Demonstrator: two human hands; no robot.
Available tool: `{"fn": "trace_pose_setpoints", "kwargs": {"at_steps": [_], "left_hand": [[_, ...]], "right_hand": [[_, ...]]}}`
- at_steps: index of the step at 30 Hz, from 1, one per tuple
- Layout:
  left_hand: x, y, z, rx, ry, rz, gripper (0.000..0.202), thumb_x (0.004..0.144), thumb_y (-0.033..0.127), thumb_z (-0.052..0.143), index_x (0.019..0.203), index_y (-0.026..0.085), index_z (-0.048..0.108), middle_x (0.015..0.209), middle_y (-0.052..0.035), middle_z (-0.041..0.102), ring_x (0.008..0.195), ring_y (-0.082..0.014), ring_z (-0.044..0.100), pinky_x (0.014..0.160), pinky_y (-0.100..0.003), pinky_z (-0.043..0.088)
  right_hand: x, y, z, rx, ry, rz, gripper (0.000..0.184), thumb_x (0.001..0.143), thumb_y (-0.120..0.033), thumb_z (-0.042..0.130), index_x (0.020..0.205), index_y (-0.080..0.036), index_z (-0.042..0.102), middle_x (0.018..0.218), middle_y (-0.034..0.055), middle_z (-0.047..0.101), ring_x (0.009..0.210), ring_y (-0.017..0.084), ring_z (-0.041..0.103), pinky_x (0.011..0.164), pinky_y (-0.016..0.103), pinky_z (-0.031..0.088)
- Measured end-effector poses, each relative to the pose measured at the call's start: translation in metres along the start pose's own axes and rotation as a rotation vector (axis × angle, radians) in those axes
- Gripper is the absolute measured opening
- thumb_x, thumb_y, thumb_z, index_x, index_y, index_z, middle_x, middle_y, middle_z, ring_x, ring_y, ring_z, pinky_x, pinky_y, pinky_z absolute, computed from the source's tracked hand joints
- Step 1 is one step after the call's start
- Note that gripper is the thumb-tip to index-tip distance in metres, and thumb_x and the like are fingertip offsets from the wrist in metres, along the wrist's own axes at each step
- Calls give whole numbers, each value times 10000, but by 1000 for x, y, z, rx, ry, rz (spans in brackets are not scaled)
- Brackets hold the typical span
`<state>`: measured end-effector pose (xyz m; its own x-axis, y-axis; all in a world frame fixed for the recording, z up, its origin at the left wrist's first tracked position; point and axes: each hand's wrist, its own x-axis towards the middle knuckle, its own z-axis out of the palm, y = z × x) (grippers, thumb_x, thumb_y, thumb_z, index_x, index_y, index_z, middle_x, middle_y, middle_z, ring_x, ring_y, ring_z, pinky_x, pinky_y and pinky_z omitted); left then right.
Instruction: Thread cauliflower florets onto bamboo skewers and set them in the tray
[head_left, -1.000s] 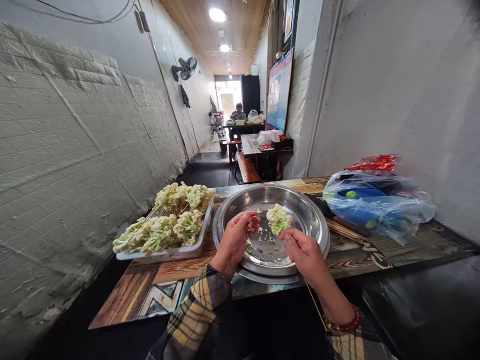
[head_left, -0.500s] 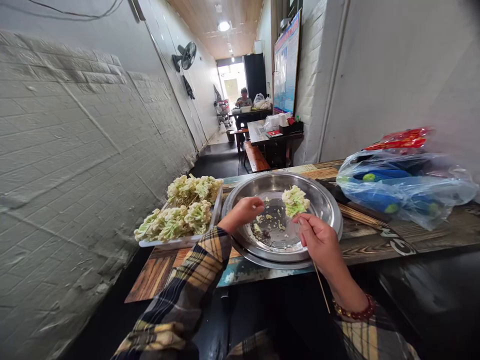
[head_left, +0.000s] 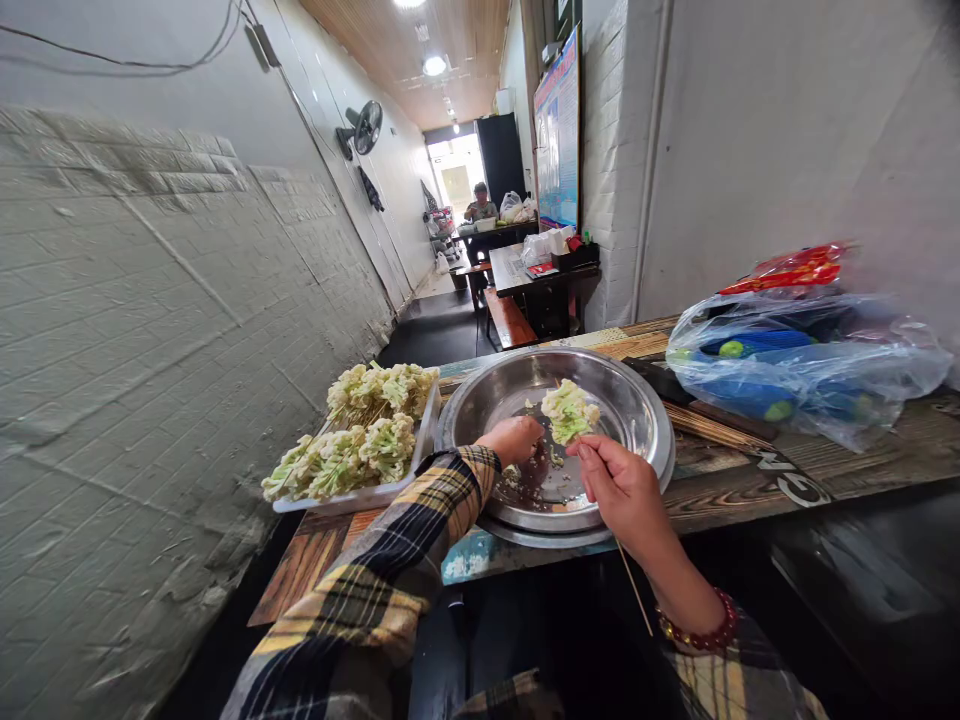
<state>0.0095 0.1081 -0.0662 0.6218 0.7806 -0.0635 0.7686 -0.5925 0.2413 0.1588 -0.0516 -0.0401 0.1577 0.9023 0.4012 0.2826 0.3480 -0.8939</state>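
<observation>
The right hand [head_left: 616, 487] had its fingers clamped on a tilted skewer [head_left: 634, 588], its cauliflower piece [head_left: 568, 411] held over the metal basin [head_left: 654, 405]. The left hand [head_left: 516, 438] reached into the basin; whether its fingers were apart or together could not be determined. More cauliflower [head_left: 341, 460] lay in the white tray [head_left: 360, 499] on the counter [head_left: 292, 570].

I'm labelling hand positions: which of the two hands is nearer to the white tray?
Left. The left hand is over the metal basin, to the right of the white tray; the right hand is farther right, gripping a skewer of cauliflower.
</observation>
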Motion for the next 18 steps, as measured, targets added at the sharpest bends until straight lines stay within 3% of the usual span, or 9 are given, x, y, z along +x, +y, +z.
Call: {"fn": "trace_pose_setpoints", "kwargs": {"at_steps": [5, 9, 12, 15, 18], "left_hand": [[-4, -1, -7, -202, 96, -28, 113, 579, 58, 614, 538, 163, 602, 605, -60, 625, 659, -196, 601, 619, -278, 429], [-20, 1, -32, -420, 198, -30, 41, 717, 186, 583, 715, 164, 618, 668, -22, 632, 651, -139, 589, 594, -232, 435], [-45, 10, -47, -899, 250, -37, 158, 771, 316, 613, 833, 173, 588, 745, -21, 656, 670, -137, 631, 606, -243, 480], [-69, 23, -49, -1446, 339, -47, 230, 713, 312, 727, 840, 162, 608, 756, -17, 672, 635, -109, 627, 608, -227, 492], [-83, 32, -44, -1646, 434, -71, 248, 671, 243, 779, 861, 126, 669, 773, -29, 691, 641, -81, 616, 627, -195, 491]], "right_hand": [[0, 0, 0, 14, -2, -4, 298, 941, -376, 409, 886, -169, 616, 485, -61, 449, 433, 110, 453, 480, 234, 350], [0, 0, 0, 41, -12, 3, 298, 940, -378, 409, 887, -165, 611, 484, -65, 442, 423, 109, 455, 476, 233, 355], [1, -1, 0, 37, -35, -7, 314, 943, -385, 398, 885, -163, 613, 493, -61, 443, 432, 111, 457, 477, 232, 360], [2, -4, -2, -6, -99, -32, 325, 943, -381, 396, 873, -159, 623, 494, -61, 438, 434, 108, 441, 478, 232, 354], [2, -7, -4, -55, -183, -54, 319, 941, -364, 400, 866, -158, 631, 486, -63, 434, 440, 108, 437, 491, 232, 355]]}}
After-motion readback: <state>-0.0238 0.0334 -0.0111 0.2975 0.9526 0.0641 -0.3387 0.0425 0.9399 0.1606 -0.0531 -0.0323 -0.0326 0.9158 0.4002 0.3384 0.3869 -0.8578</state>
